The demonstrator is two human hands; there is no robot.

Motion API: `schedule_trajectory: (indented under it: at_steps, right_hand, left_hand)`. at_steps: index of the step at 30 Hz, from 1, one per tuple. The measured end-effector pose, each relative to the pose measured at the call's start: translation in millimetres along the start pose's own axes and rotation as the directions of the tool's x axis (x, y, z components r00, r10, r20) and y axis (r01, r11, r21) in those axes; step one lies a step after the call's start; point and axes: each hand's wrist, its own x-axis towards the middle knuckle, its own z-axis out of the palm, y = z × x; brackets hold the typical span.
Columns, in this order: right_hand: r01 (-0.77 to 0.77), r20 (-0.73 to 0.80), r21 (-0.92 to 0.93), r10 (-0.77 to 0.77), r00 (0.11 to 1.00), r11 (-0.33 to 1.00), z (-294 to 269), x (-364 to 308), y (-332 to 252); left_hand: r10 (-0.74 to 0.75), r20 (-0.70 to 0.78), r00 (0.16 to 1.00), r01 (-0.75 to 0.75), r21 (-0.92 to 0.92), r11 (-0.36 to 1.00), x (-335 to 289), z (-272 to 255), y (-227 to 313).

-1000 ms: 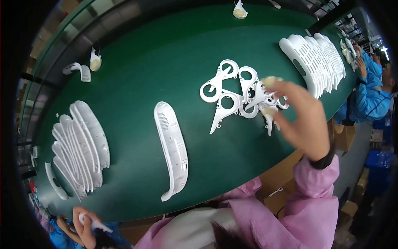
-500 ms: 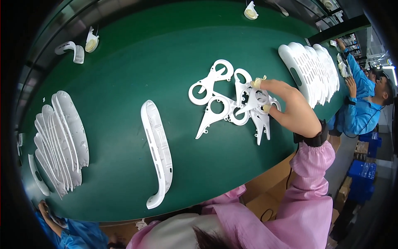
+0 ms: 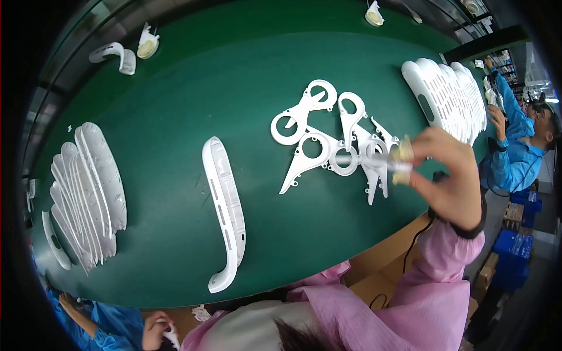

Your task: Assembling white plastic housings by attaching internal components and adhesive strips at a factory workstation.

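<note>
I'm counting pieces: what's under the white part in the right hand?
Beneath the blurred white part in the right hand, overlapping white ring-ended pieces show on the green table. Whatever the part and hand cover is hidden.

From here the light lies fairly even on the green worktable [image 3: 170, 164], its shadows soft. Past its right end a lamp [image 3: 551, 100] glares white; behind its far edge everything sinks into dimness. Over its right half, the right hand [image 3: 448, 175] and the white plastic piece [image 3: 377, 161] it pinches are blurred. The table's edges bow; blackness swallows the corners around it.
</note>
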Motion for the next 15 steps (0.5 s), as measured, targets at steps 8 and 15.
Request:
schedule_trajectory:
  at_steps: [8,15]
  right_hand:
    - [0.681,0.237,0.362,-0.769,0.594,0.637,55.0,5.9,-104.0]
    - [0.564,-0.147,0.284,-0.547,0.824,0.775,81.5,-1.4,-116.5]
  left_hand:
    - [0.561,0.522,0.643,-0.732,0.202,0.651,-22.8,96.9,166.4]
    - [0.268,0.933,0.241,-0.911,0.122,0.394,40.5,157.9,201.7]
